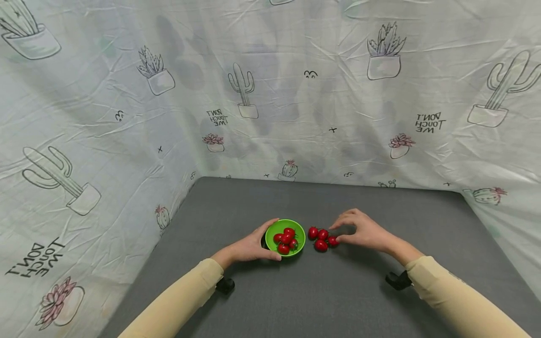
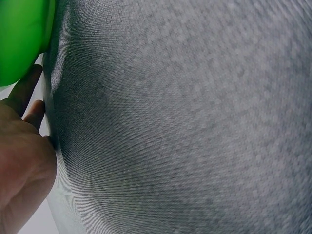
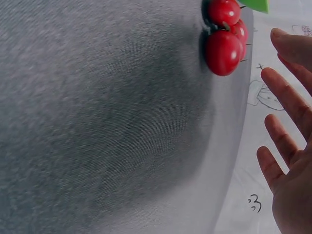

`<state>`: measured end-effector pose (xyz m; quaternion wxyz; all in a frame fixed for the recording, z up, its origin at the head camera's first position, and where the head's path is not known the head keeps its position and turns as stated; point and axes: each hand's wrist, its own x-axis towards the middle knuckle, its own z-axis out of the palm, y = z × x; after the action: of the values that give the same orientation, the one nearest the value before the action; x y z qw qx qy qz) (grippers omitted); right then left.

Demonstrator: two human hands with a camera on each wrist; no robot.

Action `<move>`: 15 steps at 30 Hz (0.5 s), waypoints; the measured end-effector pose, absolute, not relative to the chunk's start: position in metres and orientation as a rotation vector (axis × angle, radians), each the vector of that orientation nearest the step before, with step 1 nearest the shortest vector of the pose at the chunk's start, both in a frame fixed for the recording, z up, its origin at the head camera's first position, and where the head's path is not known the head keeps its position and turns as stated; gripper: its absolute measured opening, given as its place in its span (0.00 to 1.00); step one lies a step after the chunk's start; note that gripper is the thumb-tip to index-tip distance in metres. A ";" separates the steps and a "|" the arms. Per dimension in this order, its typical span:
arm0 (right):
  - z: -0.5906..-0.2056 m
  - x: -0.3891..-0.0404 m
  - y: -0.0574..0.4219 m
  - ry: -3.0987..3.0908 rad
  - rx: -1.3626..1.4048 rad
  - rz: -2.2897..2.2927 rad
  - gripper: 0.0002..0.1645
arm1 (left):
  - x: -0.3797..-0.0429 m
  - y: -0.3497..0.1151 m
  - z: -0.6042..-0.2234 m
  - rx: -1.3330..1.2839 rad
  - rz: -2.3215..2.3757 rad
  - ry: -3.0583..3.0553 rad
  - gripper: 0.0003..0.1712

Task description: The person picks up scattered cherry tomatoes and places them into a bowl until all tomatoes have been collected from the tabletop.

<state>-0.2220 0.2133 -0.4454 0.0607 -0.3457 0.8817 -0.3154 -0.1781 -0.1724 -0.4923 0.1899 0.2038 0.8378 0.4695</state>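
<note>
My left hand [image 1: 253, 245] holds a small green bowl [image 1: 301, 231] at its left side, the thumb along the near rim and the fingers around the far side. Several red cherry tomatoes [image 1: 287, 238] lie inside the bowl. In the left wrist view, the fingers reach up to the green bowl [image 2: 22, 39]. To the right of the bowl, a cluster of loose cherry tomatoes [image 1: 320, 245] lies on the table. Thumb and fingers parted, my right hand [image 1: 361, 231] hovers at the right edge of this cluster. Its fingers are spread and hold nothing in the right wrist view.
A dark grey cloth covers the table [image 1: 262, 300]. Behind and to the left hangs a pale curtain [image 1: 270, 108] printed with cacti and mirrored lettering. A black strap [image 1: 397, 280] is at the right wrist, another at the left.
</note>
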 end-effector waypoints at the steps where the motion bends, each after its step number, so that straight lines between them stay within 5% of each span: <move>1: -0.446 -0.222 0.214 2.673 -1.046 -0.947 0.16 | -0.178 -0.172 -0.492 0.573 1.323 2.353 0.63; 15: -0.455 -0.220 0.221 2.663 -1.024 -0.908 0.17 | -0.177 -0.171 -0.489 0.563 1.316 2.358 0.63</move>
<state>-0.2201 0.2214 -0.4545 0.0736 -0.3411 0.8869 -0.3025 -0.1768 -0.1712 -0.4891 0.1904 0.2003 0.8392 0.4684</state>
